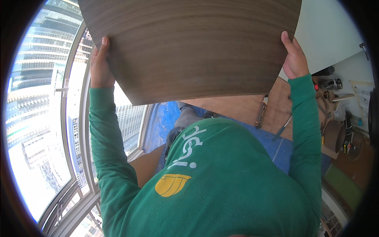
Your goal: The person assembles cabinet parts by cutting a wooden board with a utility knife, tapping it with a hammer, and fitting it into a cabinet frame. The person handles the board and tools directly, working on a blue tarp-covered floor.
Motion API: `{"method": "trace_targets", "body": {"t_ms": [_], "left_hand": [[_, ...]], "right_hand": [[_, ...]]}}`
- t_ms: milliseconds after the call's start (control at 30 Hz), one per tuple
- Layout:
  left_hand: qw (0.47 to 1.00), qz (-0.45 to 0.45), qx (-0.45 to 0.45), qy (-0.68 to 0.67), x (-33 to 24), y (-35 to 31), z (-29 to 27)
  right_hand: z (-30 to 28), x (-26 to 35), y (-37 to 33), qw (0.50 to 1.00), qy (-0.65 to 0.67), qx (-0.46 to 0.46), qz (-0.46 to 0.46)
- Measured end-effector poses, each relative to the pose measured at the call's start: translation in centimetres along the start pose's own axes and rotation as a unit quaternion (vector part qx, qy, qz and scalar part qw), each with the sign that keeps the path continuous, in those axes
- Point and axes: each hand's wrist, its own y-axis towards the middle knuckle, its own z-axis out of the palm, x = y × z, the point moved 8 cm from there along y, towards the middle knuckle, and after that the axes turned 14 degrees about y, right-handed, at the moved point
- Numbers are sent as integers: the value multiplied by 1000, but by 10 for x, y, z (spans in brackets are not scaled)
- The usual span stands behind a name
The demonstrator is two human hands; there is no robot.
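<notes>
A large brown wood-grain panel (193, 51) is held up in front of me and fills the upper middle of the head view. My left hand (102, 65) grips its left edge, with the thumb lying on the face and the fingers hidden behind. On the right edge, my right hand (294, 55) clasps it the same way, thumb on the face. The panel's lower edge hangs above a reddish-brown wooden board (237, 110), partly hidden beneath it. Its top runs out of the picture.
Tall windows (65, 91) line my left side. On the board lie a dark-handled tool (261, 112) and a thin-handled tool (282, 127). Blue sheeting (160, 122) covers the floor. A white panel (327, 35) stands behind my right hand; rolls of brown edging (334, 135) and assorted tools sit at the right.
</notes>
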Motion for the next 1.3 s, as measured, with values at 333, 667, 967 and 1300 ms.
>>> {"method": "trace_targets", "body": {"t_ms": [333, 667, 967, 1300], "left_hand": [[995, 94, -12, -31, 35, -8, 7], [999, -4, 32, -44, 147, -74, 42], [934, -212, 248, -148, 246, -184, 164], [892, -61, 417, 165, 183, -181, 111]], "right_hand": [[-46, -26, 9, 999, 47, 0, -24], [7, 62, -26, 975, -64, -20, -211], [166, 170, -70, 767, -511, 113, -372], [230, 169, -111, 626, -640, 198, -399]]}}
